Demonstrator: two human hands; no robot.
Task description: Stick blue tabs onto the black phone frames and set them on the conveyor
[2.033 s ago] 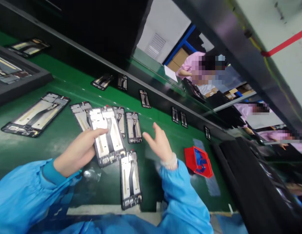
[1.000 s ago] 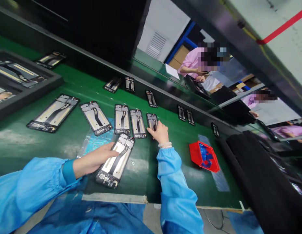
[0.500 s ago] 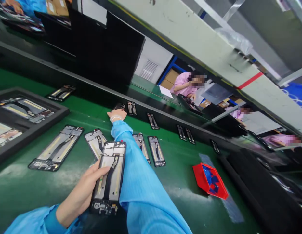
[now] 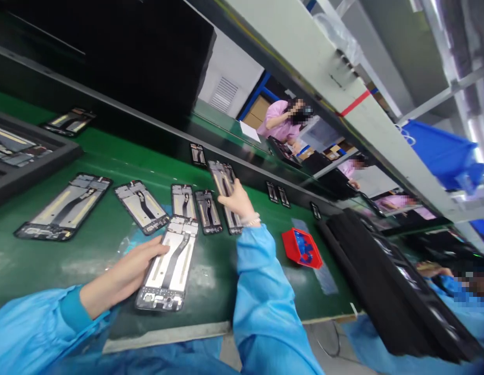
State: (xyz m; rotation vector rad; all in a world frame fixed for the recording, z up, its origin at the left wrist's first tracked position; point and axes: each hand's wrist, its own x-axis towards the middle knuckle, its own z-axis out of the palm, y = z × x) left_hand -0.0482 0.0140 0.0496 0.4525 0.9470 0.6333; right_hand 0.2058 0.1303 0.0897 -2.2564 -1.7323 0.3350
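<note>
Left hand: the left hand [image 4: 120,273] lies near the front edge of the green tabletop [image 4: 89,250], thumb and fingers closed in a grip along the side of a phone frame [image 4: 167,263] that rests flat there.
Right hand: the right hand [image 4: 236,200] reaches toward the middle of the tabletop, its grip closed on a second phone frame [image 4: 223,188], whose far end is lifted and points at the back rail [image 4: 120,117].
Row on the tabletop: three more frames [image 4: 142,205] lie side by side beyond the left hand, and a larger frame [image 4: 64,205] lies toward the left edge.
Back edge: small frames [image 4: 197,154] lie along the rail.
Left corner: a dark tray [image 4: 50,153] holds further frames.
Right side: a red bin [image 4: 302,249] with blue pieces sits right of the right sleeve, just before black trays [image 4: 382,281].
Progress: by the look of it, several frames are already laid in a row; two remain in hand.
Others: people in pink sit past the rail.
</note>
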